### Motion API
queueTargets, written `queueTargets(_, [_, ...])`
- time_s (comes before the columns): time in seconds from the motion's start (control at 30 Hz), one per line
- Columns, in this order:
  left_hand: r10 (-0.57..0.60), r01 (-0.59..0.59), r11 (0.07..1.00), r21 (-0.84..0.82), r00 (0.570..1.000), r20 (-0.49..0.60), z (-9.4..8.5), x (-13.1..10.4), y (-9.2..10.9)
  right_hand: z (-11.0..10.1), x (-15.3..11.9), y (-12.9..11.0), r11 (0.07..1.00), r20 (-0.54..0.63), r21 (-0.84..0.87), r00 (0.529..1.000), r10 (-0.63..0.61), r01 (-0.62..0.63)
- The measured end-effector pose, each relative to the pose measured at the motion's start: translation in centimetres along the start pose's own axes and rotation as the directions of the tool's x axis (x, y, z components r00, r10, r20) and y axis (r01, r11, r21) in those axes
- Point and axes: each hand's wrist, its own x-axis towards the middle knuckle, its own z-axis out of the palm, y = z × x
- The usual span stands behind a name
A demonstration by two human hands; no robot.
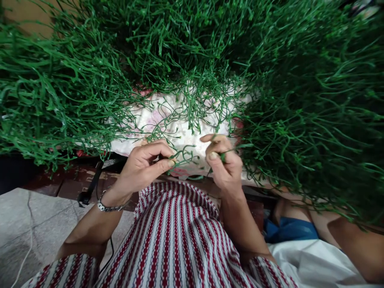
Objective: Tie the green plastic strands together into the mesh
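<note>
On my feed, I could read no lettering, label or number from upper left to lower right.

A pale grey floor point(15, 224) fills the lower left of the frame, crossed by thin dark lines that look like tile joints. A white cord point(30, 245) trails over it near the left edge. Above the floor runs a worn, reddish-brown ledge point(72, 184), its paint or finish scuffed, with a slim black bar point(93, 185) slanting down across it. The middle of the frame holds a surface point(120, 146) spread with a white cloth point(154, 117) printed with pink and red flowers. A plain tan panel point(28, 17) shows in the upper left corner; whether it is wall or furniture is unclear. Light falls brightest on the central cloth, while the right side sits in shade.
</note>
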Motion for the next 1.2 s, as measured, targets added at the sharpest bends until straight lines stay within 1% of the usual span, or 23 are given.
queueTargets(0.07, [0.01, -0.005, 0.998, 0.055, 0.997, -0.078, 0.2, 0.0, -0.2, -0.5, -0.1, -0.8, 0.997, -0.106, -0.083, 0.994, -0.017, 0.009])
queueTargets(0.13, [0.006, 0.008, 0.994, 0.108, 0.991, -0.135, 0.5, -0.1, -0.3, -0.5, -0.3, -1.6, 0.991, -0.118, -0.132, 0.993, -0.011, -0.005])
queueTargets(0.2, [0.016, 0.01, 0.987, 0.157, 0.987, -0.162, 0.8, -0.2, -0.3, 0.2, -0.3, -2.1, 0.978, -0.047, -0.206, 0.998, -0.029, 0.019])
queueTargets(0.27, [0.041, -0.011, 0.985, 0.173, 0.984, -0.171, 1.2, -0.3, -0.2, 1.3, -0.1, -2.2, 0.951, 0.073, -0.285, 0.992, -0.101, 0.118])
queueTargets(0.3, [0.057, -0.027, 0.986, 0.165, 0.982, -0.182, 1.5, -0.3, -0.2, 2.0, 0.0, -2.0, 0.937, 0.128, -0.303, 0.982, -0.138, 0.172])
queueTargets(0.37, [0.089, -0.061, 0.989, 0.137, 0.974, -0.207, 1.9, -0.3, -0.2, 3.0, 0.2, -1.4, 0.933, 0.176, -0.283, 0.968, -0.176, 0.221])
queueTargets(0.4, [0.102, -0.075, 0.989, 0.13, 0.972, -0.212, 2.1, -0.3, -0.3, 3.4, 0.2, -1.1, 0.945, 0.17, -0.25, 0.971, -0.17, 0.209])
queueTargets(0.47, [0.14, -0.114, 0.984, 0.135, 0.97, -0.201, 2.2, -0.2, -0.3, 3.8, 0.0, -0.6, 0.981, 0.13, -0.154, 0.986, -0.101, 0.121])
queueTargets(0.53, [0.157, -0.135, 0.979, 0.153, 0.977, -0.146, 2.2, -0.1, -0.4, 3.8, -0.3, -0.4, 0.999, 0.1, -0.042, 0.995, 0.004, 0.0])
queueTargets(0.63, [0.174, -0.157, 0.972, 0.174, 0.981, -0.084, 2.1, -0.1, -0.4, 3.6, -0.9, -0.4, 0.988, 0.107, 0.071, 0.986, 0.129, -0.137])
queueTargets(0.7, [0.189, -0.169, 0.961, 0.218, 0.979, -0.071, 2.0, -0.2, -0.3, 3.3, -1.0, -0.5, 0.986, 0.127, 0.066, 0.982, 0.142, -0.152])
queueTargets(0.73, [0.194, -0.174, 0.95, 0.259, 0.98, -0.053, 1.9, -0.2, -0.1, 3.1, -1.0, -0.5, 0.99, 0.152, 0.051, 0.98, 0.126, -0.135])
queueTargets(0.77, [0.194, -0.181, 0.932, 0.313, 0.981, -0.01, 1.7, -0.2, 0.0, 2.9, -0.9, -0.5, 0.994, 0.199, 0.038, 0.975, 0.096, -0.106])
queueTargets(0.8, [0.186, -0.197, 0.907, 0.372, 0.98, 0.067, 1.5, -0.2, 0.2, 2.7, -0.8, -0.4, 0.997, 0.268, 0.029, 0.962, 0.055, -0.065])
queueTargets(0.83, [0.17, -0.23, 0.874, 0.428, 0.97, 0.174, 1.2, -0.2, 0.4, 2.4, -0.7, -0.4, 1.0, 0.361, 0.021, 0.933, 0.006, -0.015])
queueTargets(0.87, [0.143, -0.275, 0.839, 0.47, 0.944, 0.296, 0.9, -0.1, 0.7, 2.0, -0.5, -0.3, 0.999, 0.464, 0.011, 0.885, -0.042, 0.042])
queueTargets(0.93, [0.059, -0.36, 0.776, 0.518, 0.859, 0.508, 0.3, -0.1, 1.1, 1.4, -0.1, -0.2, 0.986, 0.652, -0.034, 0.751, -0.101, 0.162])
queueTargets(0.97, [0.02, -0.386, 0.754, 0.532, 0.823, 0.568, 0.1, -0.2, 1.3, 1.0, 0.1, -0.3, 0.974, 0.72, -0.066, 0.686, -0.105, 0.218])
queueTargets(1.0, [-0.009, -0.402, 0.735, 0.545, 0.799, 0.602, -0.1, -0.2, 1.4, 0.8, 0.2, -0.3, 0.96, 0.769, -0.095, 0.632, -0.097, 0.263])
queueTargets(1.03, [-0.028, -0.414, 0.722, 0.555, 0.784, 0.62, -0.1, -0.3, 1.6, 0.6, 0.3, -0.4, 0.948, 0.801, -0.117, 0.593, -0.086, 0.296])
queueTargets(1.07, [-0.036, -0.425, 0.714, 0.557, 0.772, 0.635, -0.1, -0.5, 1.7, 0.4, 0.3, -0.6, 0.938, 0.82, -0.13, 0.567, -0.08, 0.32])
queueTargets(1.1, [-0.036, -0.439, 0.71, 0.551, 0.759, 0.65, 0.0, -0.7, 1.7, 0.3, 0.3, -0.8, 0.93, 0.831, -0.137, 0.55, -0.079, 0.341])
queueTargets(1.2, [-0.044, -0.461, 0.714, 0.527, 0.722, 0.69, 0.3, -1.2, 1.9, 0.3, -0.2, -1.5, 0.892, 0.85, -0.188, 0.524, -0.061, 0.41])
